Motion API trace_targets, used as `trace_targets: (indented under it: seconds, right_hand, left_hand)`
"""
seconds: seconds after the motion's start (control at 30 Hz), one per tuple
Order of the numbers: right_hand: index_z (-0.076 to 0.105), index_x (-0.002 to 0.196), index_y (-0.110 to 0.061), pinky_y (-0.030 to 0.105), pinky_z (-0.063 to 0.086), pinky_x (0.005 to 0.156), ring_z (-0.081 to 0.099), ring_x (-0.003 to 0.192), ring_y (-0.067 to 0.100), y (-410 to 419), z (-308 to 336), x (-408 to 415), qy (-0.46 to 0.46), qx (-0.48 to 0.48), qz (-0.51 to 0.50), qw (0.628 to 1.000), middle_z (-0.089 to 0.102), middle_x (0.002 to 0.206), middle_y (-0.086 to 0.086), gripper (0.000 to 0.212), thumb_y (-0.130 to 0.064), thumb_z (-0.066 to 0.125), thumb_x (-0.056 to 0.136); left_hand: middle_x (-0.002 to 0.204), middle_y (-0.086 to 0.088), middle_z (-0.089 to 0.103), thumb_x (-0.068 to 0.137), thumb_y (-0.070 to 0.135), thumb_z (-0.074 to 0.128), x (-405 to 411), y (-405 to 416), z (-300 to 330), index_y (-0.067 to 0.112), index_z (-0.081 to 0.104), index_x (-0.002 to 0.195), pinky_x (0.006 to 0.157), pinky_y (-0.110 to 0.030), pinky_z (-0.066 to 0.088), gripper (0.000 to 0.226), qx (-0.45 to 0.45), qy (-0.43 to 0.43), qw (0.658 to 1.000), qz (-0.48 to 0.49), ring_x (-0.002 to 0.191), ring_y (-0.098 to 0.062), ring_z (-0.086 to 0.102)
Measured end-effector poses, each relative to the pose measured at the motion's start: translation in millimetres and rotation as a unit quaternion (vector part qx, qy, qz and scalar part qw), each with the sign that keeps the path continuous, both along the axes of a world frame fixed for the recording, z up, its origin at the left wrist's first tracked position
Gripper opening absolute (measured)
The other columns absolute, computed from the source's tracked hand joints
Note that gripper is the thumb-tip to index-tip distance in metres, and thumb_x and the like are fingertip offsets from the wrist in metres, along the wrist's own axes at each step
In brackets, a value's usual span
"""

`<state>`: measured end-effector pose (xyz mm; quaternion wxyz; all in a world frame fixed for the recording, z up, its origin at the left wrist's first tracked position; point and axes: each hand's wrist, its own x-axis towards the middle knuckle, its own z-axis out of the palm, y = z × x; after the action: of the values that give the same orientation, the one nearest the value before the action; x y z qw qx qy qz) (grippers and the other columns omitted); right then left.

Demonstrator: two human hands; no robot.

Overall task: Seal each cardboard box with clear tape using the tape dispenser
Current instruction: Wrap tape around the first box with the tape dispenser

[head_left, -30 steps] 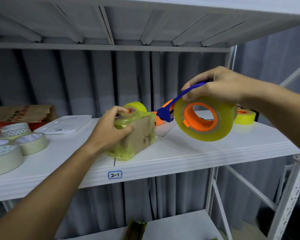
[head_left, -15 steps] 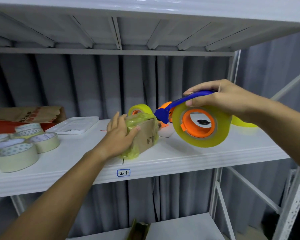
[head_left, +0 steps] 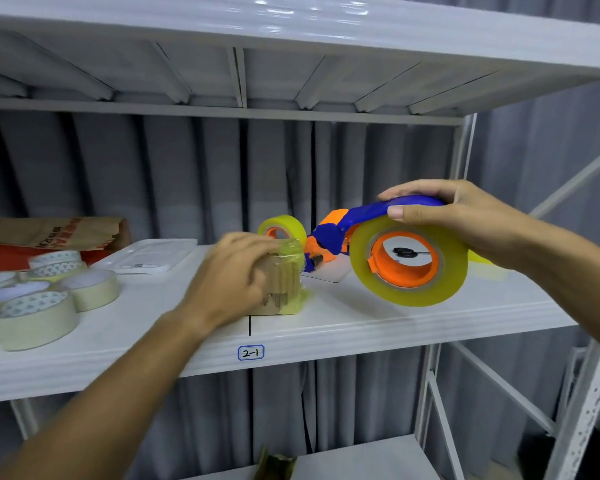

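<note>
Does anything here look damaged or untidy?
Yes. The tape on the small cardboard box under the left hand is wrinkled and bunched at its right end, not flat. The right hand holds the tape dispenser.

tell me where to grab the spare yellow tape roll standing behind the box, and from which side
Best bet: pinch the spare tape roll across its yellow outer band from above. It stands on edge on the shelf, so the top of the band is bare, while the cardboard box and left hand block its lower front and the dispenser in the right hand crowds its right.
</note>
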<state>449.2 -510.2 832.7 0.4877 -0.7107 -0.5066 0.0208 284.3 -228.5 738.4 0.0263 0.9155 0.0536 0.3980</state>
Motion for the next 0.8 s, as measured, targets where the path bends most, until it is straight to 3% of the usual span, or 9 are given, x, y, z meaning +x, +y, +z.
trace_targets:
  seconds: [0.1, 0.17, 0.23, 0.33, 0.43, 0.6, 0.73, 0.8]
  right_hand:
    - [0.074, 0.109, -0.036, 0.037, 0.062, 0.080, 0.073, 0.098, 0.020, 5, -1, -1, 0.003, 0.000, 0.010, 1.000, 0.076, 0.104, -0.008, 0.052, -0.059, 0.070, 0.062]
    - [0.074, 0.109, -0.035, 0.038, 0.062, 0.081, 0.074, 0.097, 0.019, 7, -2, -1, 0.007, -0.003, 0.016, 1.000, 0.076, 0.103, -0.007, 0.050, -0.059, 0.068, 0.066]
    - [0.074, 0.109, -0.034, 0.039, 0.061, 0.082, 0.074, 0.097, 0.019, 9, -3, -1, 0.010, -0.007, 0.023, 1.000, 0.077, 0.103, -0.006, 0.048, -0.060, 0.066, 0.069]
    - [0.074, 0.111, -0.032, 0.037, 0.062, 0.080, 0.074, 0.098, 0.019, 8, -4, 1, 0.022, -0.010, 0.035, 0.999, 0.076, 0.105, -0.004, 0.045, -0.054, 0.065, 0.074]
    - [0.073, 0.113, -0.031, 0.032, 0.063, 0.075, 0.073, 0.100, 0.018, 5, -5, 6, 0.021, -0.007, 0.040, 0.999, 0.075, 0.108, -0.007, 0.042, -0.045, 0.066, 0.075]
    - [0.071, 0.115, -0.032, 0.030, 0.062, 0.073, 0.072, 0.104, 0.019, 5, -7, 10, 0.022, 0.005, 0.060, 0.998, 0.074, 0.112, -0.008, 0.043, -0.040, 0.068, 0.073]
    - [0.073, 0.108, -0.039, 0.028, 0.061, 0.072, 0.071, 0.104, 0.018, 16, -9, 7, 0.020, 0.007, 0.099, 0.995, 0.073, 0.111, -0.011, 0.036, -0.040, 0.076, 0.073]
    - [0.075, 0.105, -0.043, 0.027, 0.061, 0.072, 0.072, 0.103, 0.017, 23, -9, 3, 0.017, 0.006, 0.117, 0.993, 0.073, 0.112, -0.011, 0.033, -0.040, 0.083, 0.073]
  left_hand:
    - [0.130, 0.012, 0.058, 0.086, 0.047, 0.049, 18, -24, -14, 0.033, 0.056, 0.136, 0.105, -0.039, 0.037, 0.051, -0.020, 0.012, 1.000, 0.009, 0.121, -0.019, 0.049]
    - [0.116, 0.015, 0.052, 0.085, 0.070, 0.047, 29, -28, -18, 0.042, 0.056, 0.130, 0.101, -0.037, 0.033, 0.054, -0.055, 0.002, 0.997, 0.049, 0.114, -0.015, 0.044]
    - [0.103, 0.016, 0.046, 0.082, 0.076, 0.052, 38, -28, -14, 0.043, 0.062, 0.120, 0.098, -0.038, 0.031, 0.051, -0.100, -0.015, 0.993, 0.064, 0.107, -0.012, 0.042]
    - [0.088, 0.019, 0.044, 0.084, 0.055, 0.068, 41, -23, -8, 0.035, 0.068, 0.097, 0.095, -0.042, 0.035, 0.024, -0.141, -0.059, 0.988, 0.023, 0.098, -0.014, 0.050]
    - [0.087, 0.015, 0.051, 0.085, 0.037, 0.066, 28, -11, -4, 0.030, 0.068, 0.087, 0.093, -0.048, 0.045, 0.007, -0.157, -0.059, 0.985, -0.049, 0.090, -0.013, 0.057]
    - [0.090, 0.006, 0.062, 0.090, 0.006, 0.070, -1, 11, -1, 0.020, 0.072, 0.090, 0.085, -0.027, 0.048, 0.014, -0.135, -0.076, 0.984, -0.088, 0.091, -0.012, 0.062]
    - [0.095, 0.003, 0.068, 0.091, 0.001, 0.068, -14, 17, -1, 0.018, 0.072, 0.093, 0.084, -0.010, 0.044, 0.017, -0.160, -0.075, 0.980, -0.095, 0.098, -0.014, 0.063]
    - [0.098, 0.004, 0.070, 0.092, 0.001, 0.068, -18, 20, -1, 0.017, 0.071, 0.095, 0.089, -0.014, 0.047, 0.017, -0.183, -0.071, 0.975, -0.107, 0.102, -0.014, 0.064]
